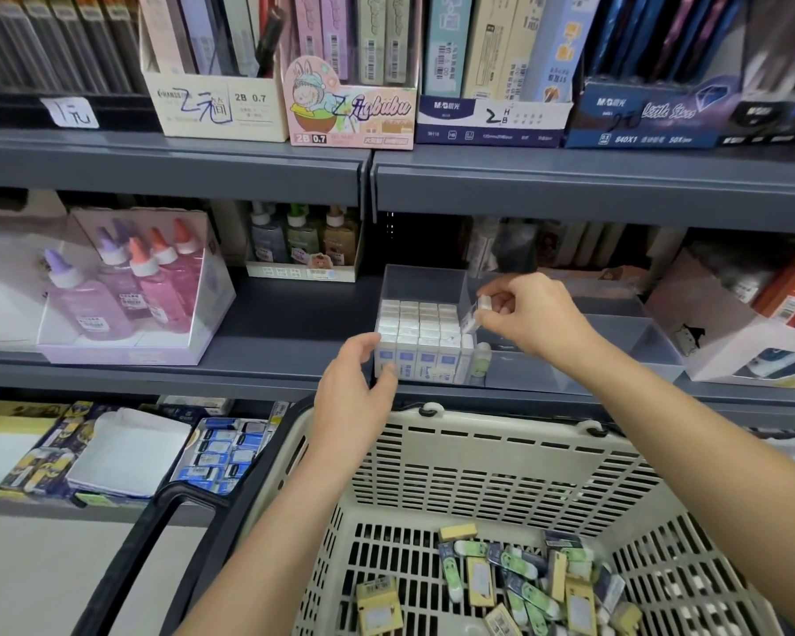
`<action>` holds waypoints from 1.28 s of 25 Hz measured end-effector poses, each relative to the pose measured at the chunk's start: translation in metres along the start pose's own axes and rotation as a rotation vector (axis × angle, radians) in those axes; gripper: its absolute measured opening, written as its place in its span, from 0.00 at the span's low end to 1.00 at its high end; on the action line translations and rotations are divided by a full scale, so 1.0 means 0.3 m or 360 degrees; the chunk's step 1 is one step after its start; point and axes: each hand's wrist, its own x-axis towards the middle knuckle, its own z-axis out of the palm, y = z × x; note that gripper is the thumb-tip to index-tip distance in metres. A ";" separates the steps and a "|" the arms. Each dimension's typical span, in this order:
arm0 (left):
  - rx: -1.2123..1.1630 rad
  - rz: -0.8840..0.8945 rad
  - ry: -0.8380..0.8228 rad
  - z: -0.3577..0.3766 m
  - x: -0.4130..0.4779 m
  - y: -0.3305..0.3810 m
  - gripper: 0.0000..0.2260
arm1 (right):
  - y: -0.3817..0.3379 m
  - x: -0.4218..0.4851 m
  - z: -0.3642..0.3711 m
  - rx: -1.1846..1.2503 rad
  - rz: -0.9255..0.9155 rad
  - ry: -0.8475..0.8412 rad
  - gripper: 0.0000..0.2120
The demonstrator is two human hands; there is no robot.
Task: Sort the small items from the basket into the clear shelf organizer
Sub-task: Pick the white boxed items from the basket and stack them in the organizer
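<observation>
On the grey shelf (294, 314) sits the clear organizer (616, 360), its left compartment packed with rows of white erasers (416, 328). Both hands reach over the basket (478, 456) — the right hand (531, 314) pinches one small white eraser (483, 302) between fingertips, above the organizer's divider; the left hand (356, 383) is loosely curled, holding nothing, fingertips touching the organizer's front left corner. More small items (524, 585) lie in the basket bottom.
</observation>
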 end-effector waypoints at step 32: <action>0.0957 -0.0433 -0.1582 0.114 -0.363 -0.298 0.08 | 0.174 -0.757 0.417 -0.0101 -0.0213 -0.1772 0.18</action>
